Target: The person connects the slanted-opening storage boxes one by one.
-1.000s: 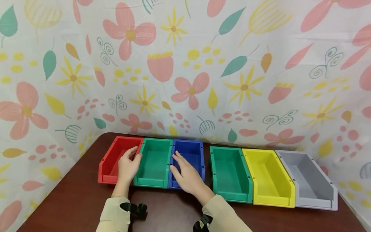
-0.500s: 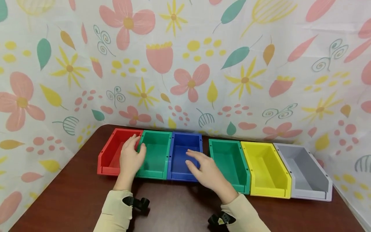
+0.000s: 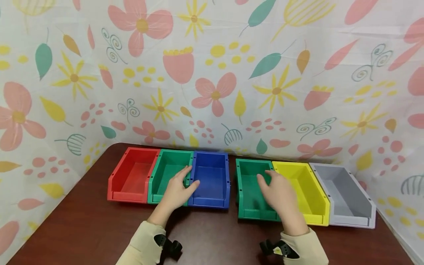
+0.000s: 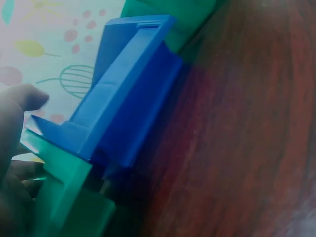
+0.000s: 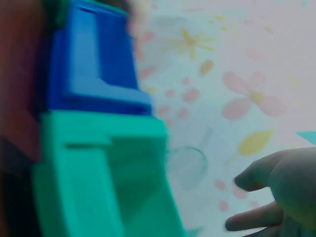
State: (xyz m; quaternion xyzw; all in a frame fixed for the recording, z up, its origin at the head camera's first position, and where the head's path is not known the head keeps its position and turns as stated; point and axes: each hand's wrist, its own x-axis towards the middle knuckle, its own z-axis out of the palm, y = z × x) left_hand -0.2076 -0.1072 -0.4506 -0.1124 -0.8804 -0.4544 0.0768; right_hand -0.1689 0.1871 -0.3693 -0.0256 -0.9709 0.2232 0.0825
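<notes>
My left hand (image 3: 177, 189) hovers over the front of the left green bin (image 3: 165, 176), thumb reaching toward the blue bin (image 3: 210, 180). Its fingers are relaxed, with nothing in them. Farther right, my right hand (image 3: 279, 191) is above the right green bin (image 3: 250, 184) and overlaps the yellow bin (image 3: 306, 184) in the head view. Thumb and fingers there are spread apart and hold nothing. In the left wrist view, fingers (image 4: 27, 96) show beside the blue bin (image 4: 108, 98). The right wrist view has the hand (image 5: 291, 187) apart from the green bin (image 5: 108, 128).
A red bin (image 3: 135, 176) ends the left group and a grey bin (image 3: 344, 195) ends the right one. A narrow gap splits the two groups. The dark wooden table (image 3: 212, 235) meets a flower-patterned cloth (image 3: 212, 73) behind the bins.
Both hands have moved right: the left from the red bin's edge to the green and blue bins, the right from the blue bin to the right green and yellow ones.
</notes>
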